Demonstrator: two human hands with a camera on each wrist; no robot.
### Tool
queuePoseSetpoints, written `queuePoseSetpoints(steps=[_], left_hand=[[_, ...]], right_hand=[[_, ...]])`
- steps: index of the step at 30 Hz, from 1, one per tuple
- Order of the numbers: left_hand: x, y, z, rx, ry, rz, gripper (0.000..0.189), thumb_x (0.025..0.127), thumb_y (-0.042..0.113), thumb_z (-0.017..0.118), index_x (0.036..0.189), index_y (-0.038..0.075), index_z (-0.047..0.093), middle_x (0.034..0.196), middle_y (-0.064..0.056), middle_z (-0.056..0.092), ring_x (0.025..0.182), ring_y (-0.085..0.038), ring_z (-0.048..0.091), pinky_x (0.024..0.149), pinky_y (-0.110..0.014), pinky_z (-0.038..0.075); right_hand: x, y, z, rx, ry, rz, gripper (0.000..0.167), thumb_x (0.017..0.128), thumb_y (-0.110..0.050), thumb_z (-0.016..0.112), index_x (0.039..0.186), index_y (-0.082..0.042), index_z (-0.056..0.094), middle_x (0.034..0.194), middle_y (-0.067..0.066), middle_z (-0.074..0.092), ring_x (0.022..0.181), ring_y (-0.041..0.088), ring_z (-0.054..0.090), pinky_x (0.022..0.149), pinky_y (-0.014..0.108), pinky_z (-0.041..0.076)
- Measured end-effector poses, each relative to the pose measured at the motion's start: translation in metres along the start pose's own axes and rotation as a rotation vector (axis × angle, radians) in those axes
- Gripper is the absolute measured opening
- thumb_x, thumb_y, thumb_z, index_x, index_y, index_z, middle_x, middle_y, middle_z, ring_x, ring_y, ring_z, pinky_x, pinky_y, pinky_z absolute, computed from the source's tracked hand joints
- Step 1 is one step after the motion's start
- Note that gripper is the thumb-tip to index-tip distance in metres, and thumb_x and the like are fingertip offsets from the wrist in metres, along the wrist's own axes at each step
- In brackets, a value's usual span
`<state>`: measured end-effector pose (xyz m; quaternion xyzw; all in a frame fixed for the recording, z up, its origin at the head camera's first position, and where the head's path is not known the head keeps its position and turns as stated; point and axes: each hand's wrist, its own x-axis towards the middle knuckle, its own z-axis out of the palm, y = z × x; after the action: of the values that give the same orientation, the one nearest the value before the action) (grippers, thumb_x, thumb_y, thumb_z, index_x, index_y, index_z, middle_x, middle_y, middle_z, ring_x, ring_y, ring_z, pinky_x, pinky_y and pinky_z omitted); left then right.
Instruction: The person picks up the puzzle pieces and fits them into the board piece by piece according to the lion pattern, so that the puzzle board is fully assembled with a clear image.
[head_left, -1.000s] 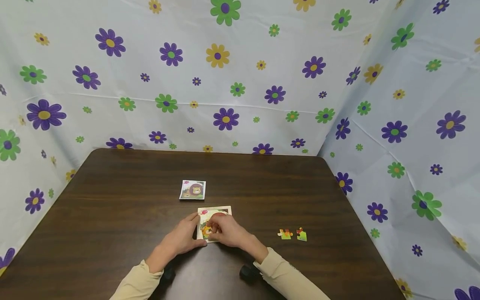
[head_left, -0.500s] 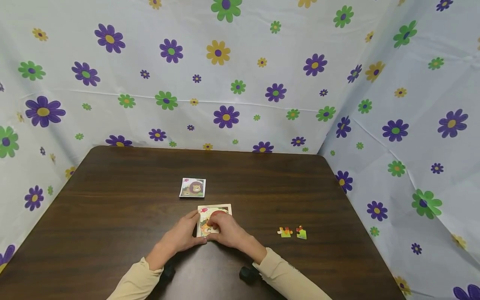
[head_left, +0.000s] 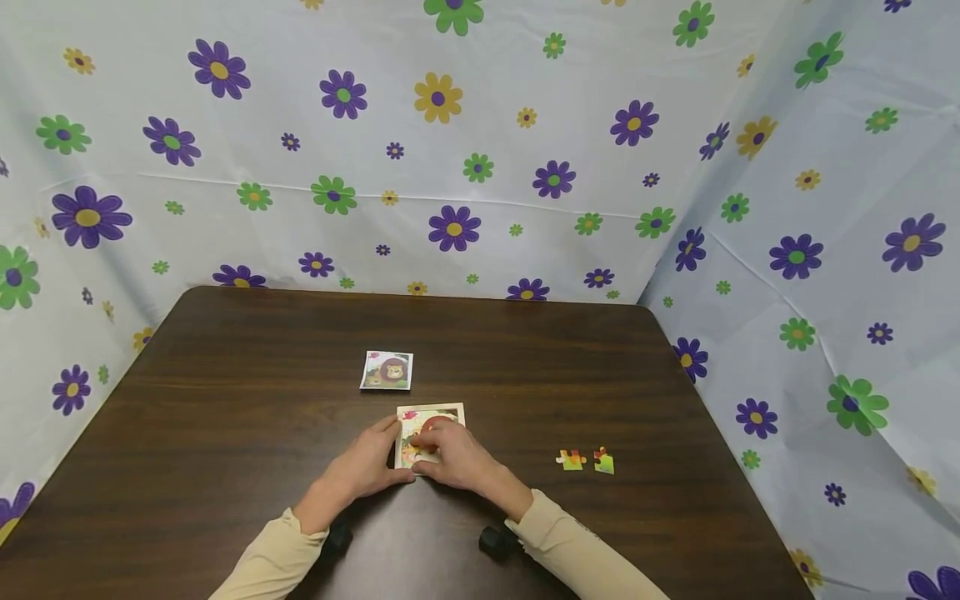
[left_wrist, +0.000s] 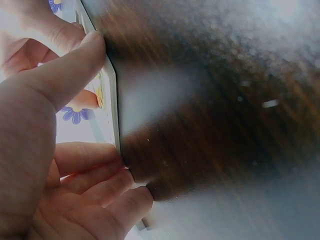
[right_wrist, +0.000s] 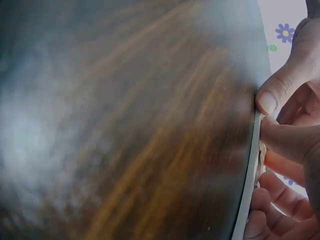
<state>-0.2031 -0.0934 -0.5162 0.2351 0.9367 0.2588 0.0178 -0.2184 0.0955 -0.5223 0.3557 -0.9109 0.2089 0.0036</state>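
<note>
A small square puzzle tray [head_left: 429, 408] with a light frame and a lion picture lies on the table near the person. My left hand [head_left: 367, 460] grips its near left corner, fingers along the left side and thumb at the near edge, as the left wrist view [left_wrist: 85, 190] also shows. My right hand [head_left: 461, 457] lies over the picture, index finger pressing on the pieces and thumb at the near rim. The right wrist view shows this thumb beside the left thumb, the other right fingers bent over the tray. Much of the puzzle is hidden under the right hand.
Beyond the tray lies a square picture card [head_left: 387, 372] of a lion. Two loose jigsaw pieces, one left [head_left: 572, 460] and one right [head_left: 603, 462], lie to the right of the hands. Flowered cloth [head_left: 480, 125] hangs behind the dark wooden table [head_left: 247, 358].
My right fingers have shifted from a bent pinch over the puzzle to pressing with the index finger stretched leftward, thumb down at the near rim. The left hand keeps its hold on the tray.
</note>
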Motion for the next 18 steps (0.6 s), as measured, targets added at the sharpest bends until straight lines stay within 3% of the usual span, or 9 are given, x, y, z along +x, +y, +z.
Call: queuePoseSetpoints(steps=[10, 18], left_hand=[[0.0011, -0.0003, 0.0015, -0.019, 0.010, 0.004, 0.072, 0.068, 0.025, 0.087, 0.122, -0.009, 0.054, 0.131, -0.029, 0.051, 0.118, -0.041, 0.052, 0.097, -0.048, 0.044], [0.0005, 0.0010, 0.0018, -0.026, 0.016, -0.011, 0.071, 0.067, 0.025, 0.087, 0.120, -0.009, 0.055, 0.129, -0.029, 0.051, 0.115, -0.041, 0.054, 0.095, -0.047, 0.046]], right_hand=[[0.0009, -0.0010, -0.0008, -0.029, 0.017, -0.024, 0.044, 0.080, -0.027, 0.076, 0.119, -0.010, 0.067, 0.086, 0.000, 0.060, 0.078, 0.008, 0.051, 0.072, 0.018, 0.043], [-0.0006, -0.0006, 0.0023, -0.084, 0.043, -0.071, 0.030, 0.080, -0.026, 0.077, 0.107, -0.013, 0.073, 0.086, -0.001, 0.057, 0.075, 0.008, 0.048, 0.064, 0.015, 0.040]])
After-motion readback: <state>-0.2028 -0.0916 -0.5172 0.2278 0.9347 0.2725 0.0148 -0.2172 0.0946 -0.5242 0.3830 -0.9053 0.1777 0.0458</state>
